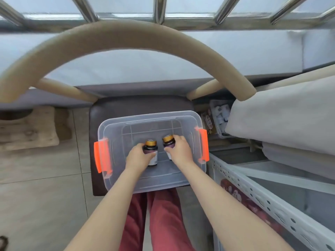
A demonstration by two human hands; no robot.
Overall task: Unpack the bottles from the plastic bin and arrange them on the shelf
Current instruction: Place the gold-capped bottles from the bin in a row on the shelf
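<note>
Chair seat [108, 109], plastic bin [116, 131], each hand's fingers [139, 147] gripping a bottle [151, 151]

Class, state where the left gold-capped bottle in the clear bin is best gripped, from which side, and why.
Grip the left bottle round its dark cylindrical body, below the gold cap, coming from above through the open top of the bin. The bin walls block a sideways approach; the left hand wraps the body there.
</note>
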